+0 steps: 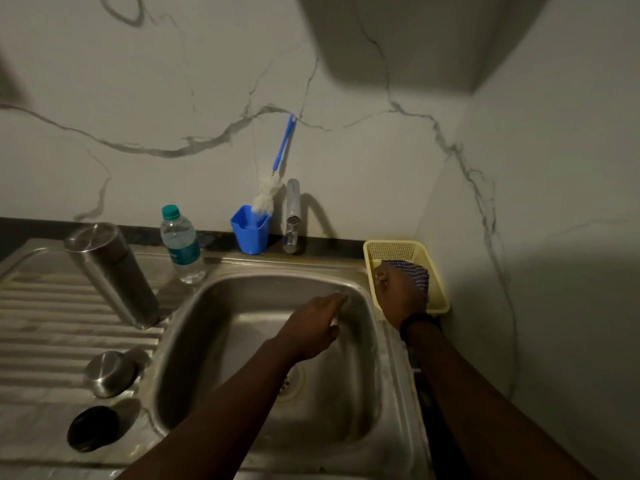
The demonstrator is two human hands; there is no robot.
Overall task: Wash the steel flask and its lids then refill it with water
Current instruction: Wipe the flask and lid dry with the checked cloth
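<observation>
The steel flask (112, 271) stands on the ribbed drainboard at the left, apart from both hands. In front of it lie a round steel lid (109, 373) and, nearer to me, a black lid (91, 427). My left hand (313, 327) reaches over the sink basin (194, 358) with its fingers stretched out flat and nothing clearly in it. My right hand (398, 292) is inside the yellow basket (391, 249) at the sink's right corner, fingers curled on a purple striped scrub pad (414, 271).
A plastic water bottle (181, 244) with a green cap stands behind the basin. Beside it, a blue cup (251, 233) holds a bottle brush (272, 188), with the steel tap (292, 216) to its right. Marble walls close in behind and on the right.
</observation>
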